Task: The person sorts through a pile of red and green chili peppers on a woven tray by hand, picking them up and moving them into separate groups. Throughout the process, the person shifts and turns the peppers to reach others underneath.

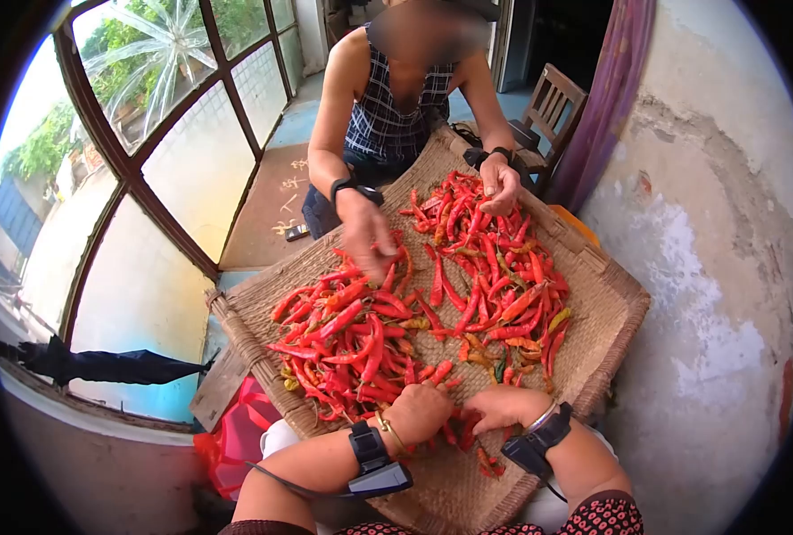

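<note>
Many red chili peppers (pixel 352 343) lie in two heaps on a woven tray (pixel 611 312), with some orange and greenish ones among them. My left hand (pixel 417 413) rests at the near edge of the left heap, its fingers curled and turned down, so what they hold is hidden. Just to its right, my right hand (pixel 506 408) reaches in among the peppers with thumb and fingers bent toward a red one; whether it grips that pepper is unclear. A few loose peppers (pixel 490 462) lie below my right hand.
Across the tray sits another person (pixel 392 125), both hands over the peppers. A wooden chair (pixel 553 111) stands behind at the right, beside a purple curtain (pixel 606 107). Left are windows, a black umbrella (pixel 129 366) and a pink bag (pixel 243 437). A rough wall (pixel 700 232) bounds the right side.
</note>
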`<state>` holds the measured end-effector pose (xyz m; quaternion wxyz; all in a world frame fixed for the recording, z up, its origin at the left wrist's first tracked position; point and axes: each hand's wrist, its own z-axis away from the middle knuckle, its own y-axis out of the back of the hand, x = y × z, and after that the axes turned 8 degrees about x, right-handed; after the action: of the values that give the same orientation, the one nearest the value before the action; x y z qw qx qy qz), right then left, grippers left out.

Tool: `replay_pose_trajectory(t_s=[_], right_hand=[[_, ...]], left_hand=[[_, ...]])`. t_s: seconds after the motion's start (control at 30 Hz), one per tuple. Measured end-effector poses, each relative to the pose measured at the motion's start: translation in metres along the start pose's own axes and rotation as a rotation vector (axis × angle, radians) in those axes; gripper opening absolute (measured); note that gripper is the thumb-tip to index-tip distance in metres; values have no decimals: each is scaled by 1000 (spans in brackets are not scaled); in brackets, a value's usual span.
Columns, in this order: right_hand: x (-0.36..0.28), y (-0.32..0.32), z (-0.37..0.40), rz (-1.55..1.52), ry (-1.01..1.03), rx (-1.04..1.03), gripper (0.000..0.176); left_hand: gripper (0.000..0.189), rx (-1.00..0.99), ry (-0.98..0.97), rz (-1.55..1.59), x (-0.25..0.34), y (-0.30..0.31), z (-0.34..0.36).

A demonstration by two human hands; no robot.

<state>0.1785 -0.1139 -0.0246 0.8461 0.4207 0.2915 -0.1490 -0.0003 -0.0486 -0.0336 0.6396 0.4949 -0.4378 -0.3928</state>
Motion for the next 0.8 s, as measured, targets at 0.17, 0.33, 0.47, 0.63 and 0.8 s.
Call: replay_pose_trajectory(t_s=[0.17,0.33,0.47,0.63,0.8], right_hand=[[8,0,-11,226,-107,46,35],[13,-7,-6,68,37,117,36],[1,4,-9,-78,124,245,33],[-8,11,-3,-404,27,507,30],[4,-3,-8,-682,53,573,28]], left_hand=[[19,-9,54,-66,3,7,2],[21,-77,-16,-3,5,9,-1],[19,62,10,192,-4,14,-3],[21,310,188,423,-17,19,-8],[22,404,211,587,-14,22,-13]])
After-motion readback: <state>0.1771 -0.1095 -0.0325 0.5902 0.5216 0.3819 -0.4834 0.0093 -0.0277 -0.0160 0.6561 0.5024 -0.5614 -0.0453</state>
